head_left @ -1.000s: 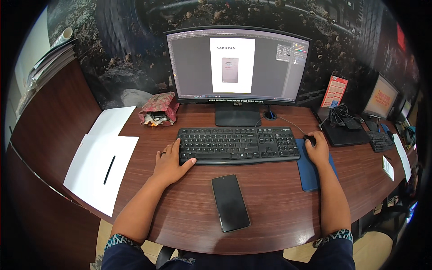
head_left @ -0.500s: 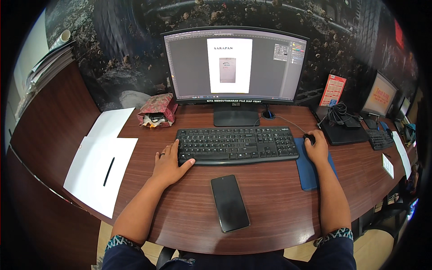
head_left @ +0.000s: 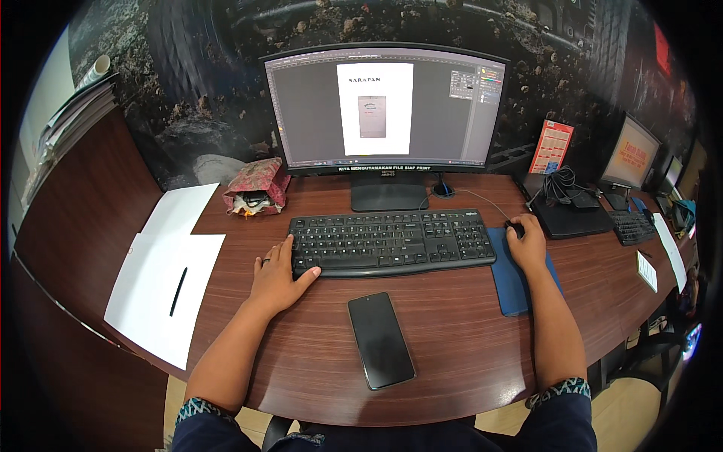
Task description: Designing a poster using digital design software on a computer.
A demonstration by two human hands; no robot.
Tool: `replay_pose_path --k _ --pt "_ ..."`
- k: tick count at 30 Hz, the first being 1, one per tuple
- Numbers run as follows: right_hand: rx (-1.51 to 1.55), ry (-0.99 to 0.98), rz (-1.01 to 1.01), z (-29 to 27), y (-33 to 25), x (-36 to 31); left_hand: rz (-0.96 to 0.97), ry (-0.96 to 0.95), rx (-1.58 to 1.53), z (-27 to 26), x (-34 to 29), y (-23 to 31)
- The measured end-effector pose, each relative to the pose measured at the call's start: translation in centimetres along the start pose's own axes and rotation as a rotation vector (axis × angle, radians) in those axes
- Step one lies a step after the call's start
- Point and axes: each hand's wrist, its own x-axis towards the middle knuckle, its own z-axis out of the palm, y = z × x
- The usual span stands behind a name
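Note:
My left hand (head_left: 279, 277) rests at the left end of a black keyboard (head_left: 392, 239). Its fingers are stretched out and the thumb lies apart along the keyboard's front edge. On a blue mouse pad (head_left: 512, 290), my right hand (head_left: 527, 242) is wrapped over a small black computer mouse (head_left: 515, 227), which is mostly covered by the fingers. Behind the keyboard stands a monitor (head_left: 309, 113) that displays a white page with a heading and a grey picture. A dark phone (head_left: 381, 340) lies screen up on the desk between my forearms.
White sheets (head_left: 154, 294) with a black pen (head_left: 178, 291) on them lie at the left, near a wooden partition (head_left: 83, 181). A red patterned pouch (head_left: 257, 184) sits beside the monitor. At the right are a black box-like device (head_left: 568, 220) with bundled cable (head_left: 561, 187) and another keyboard (head_left: 631, 229).
The whole view has shifted a little, so things appear slightly farther left. Both hands keep their places on the keyboard and the mouse.

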Motion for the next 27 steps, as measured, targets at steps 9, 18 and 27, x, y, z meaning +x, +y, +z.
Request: replay_pose_path --k 9,18,27 --pt "-0.014 0.001 -0.009 0.0 0.0 0.0 0.005 0.004 -0.008 -0.1 0.0 0.2" --pt "0.007 -0.002 0.017 -0.3 -0.9 -0.1 -0.010 -0.024 0.013 -0.1 0.1 0.0" --pt "0.012 0.014 -0.041 0.2 0.4 0.0 -0.005 -0.007 0.002 -0.1 0.0 0.2"
